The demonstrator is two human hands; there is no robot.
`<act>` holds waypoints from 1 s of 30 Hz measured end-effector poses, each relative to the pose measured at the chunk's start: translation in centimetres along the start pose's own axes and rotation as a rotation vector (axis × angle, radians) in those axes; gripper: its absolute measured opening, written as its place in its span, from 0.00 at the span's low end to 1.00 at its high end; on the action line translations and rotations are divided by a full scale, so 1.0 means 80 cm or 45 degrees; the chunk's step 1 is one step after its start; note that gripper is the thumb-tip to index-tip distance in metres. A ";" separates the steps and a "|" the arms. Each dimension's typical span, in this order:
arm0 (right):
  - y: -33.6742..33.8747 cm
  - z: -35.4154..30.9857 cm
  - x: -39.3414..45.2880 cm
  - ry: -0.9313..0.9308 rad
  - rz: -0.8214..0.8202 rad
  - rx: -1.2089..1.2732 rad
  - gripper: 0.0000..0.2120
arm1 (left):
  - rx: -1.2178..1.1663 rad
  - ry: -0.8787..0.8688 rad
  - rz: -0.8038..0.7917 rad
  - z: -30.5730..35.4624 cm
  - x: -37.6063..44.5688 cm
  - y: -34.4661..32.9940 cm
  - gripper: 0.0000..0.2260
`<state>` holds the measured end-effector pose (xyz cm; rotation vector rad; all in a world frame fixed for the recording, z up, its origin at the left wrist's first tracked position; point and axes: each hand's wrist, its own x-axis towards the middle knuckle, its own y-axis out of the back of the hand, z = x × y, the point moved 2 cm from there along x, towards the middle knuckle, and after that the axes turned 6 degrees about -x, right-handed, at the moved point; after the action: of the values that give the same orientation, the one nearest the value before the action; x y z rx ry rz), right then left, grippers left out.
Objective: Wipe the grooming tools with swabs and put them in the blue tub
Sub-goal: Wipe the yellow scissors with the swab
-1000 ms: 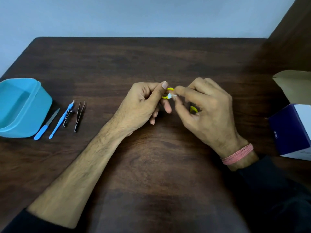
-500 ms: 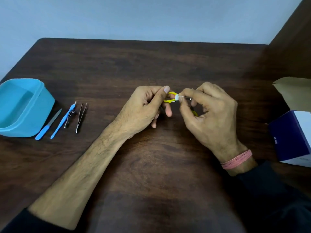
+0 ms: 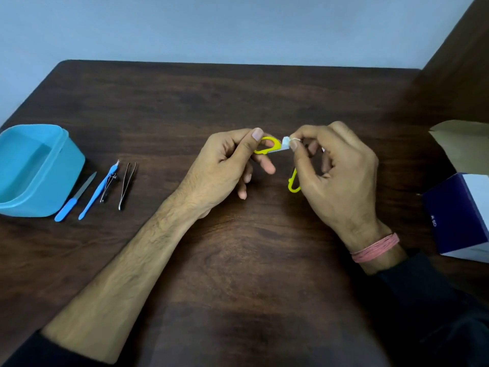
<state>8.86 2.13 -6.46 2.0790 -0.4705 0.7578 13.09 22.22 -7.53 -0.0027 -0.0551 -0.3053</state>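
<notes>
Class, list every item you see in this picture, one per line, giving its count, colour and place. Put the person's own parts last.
blue tub: 1, light blue, far left of the table
nail file: 1, blue handle, just right of the tub
cuticle tool: 1, blue, right of the file
nail clipper: 1, metal, against the cuticle tool
tweezers: 1, metal, right of the clipper
scissors: 1, yellow handles, held between both hands
swab: 1, white, pinched on the scissors
box: 1, navy and white, right edge
cardboard flap: 1, tan, behind the box
table: 1, dark brown wood
wristband: 1, pink, right wrist
left hand: 1, holds a scissors handle
right hand: 1, pinches the swab
</notes>
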 end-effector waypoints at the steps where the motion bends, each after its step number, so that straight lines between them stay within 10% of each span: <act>1: 0.000 0.001 0.001 -0.017 0.000 0.011 0.03 | -0.010 -0.005 -0.011 0.000 0.000 0.001 0.16; 30: -0.005 0.010 0.002 -0.176 0.042 0.200 0.02 | 0.028 0.013 -0.309 0.006 -0.003 0.005 0.23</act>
<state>9.51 1.70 -6.97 2.2856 -0.5377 0.6919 12.95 22.69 -7.05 0.0276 -0.0490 -0.5473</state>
